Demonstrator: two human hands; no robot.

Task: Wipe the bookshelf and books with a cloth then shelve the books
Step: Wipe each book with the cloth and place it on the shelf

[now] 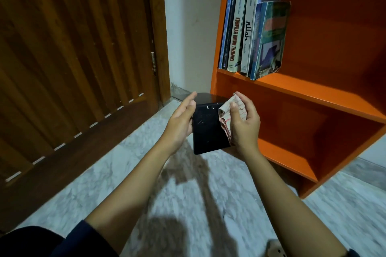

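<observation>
A black book point(206, 129) is held in mid-air in front of the orange bookshelf point(292, 94). My left hand point(181, 119) holds the book's left edge, thumb side against the cover and fingers stretched behind it. My right hand point(243, 120) grips a crumpled white cloth with red marks point(224, 113) and presses it on the book's right side. Several books point(252, 33) stand upright at the left end of the upper shelf, the outermost one leaning.
A brown slatted wooden door point(79, 54) fills the left. The floor is pale marble tile point(188, 194). The lower shelf compartment point(302, 131) holds nothing visible. A small white object point(276, 249) lies at the bottom edge.
</observation>
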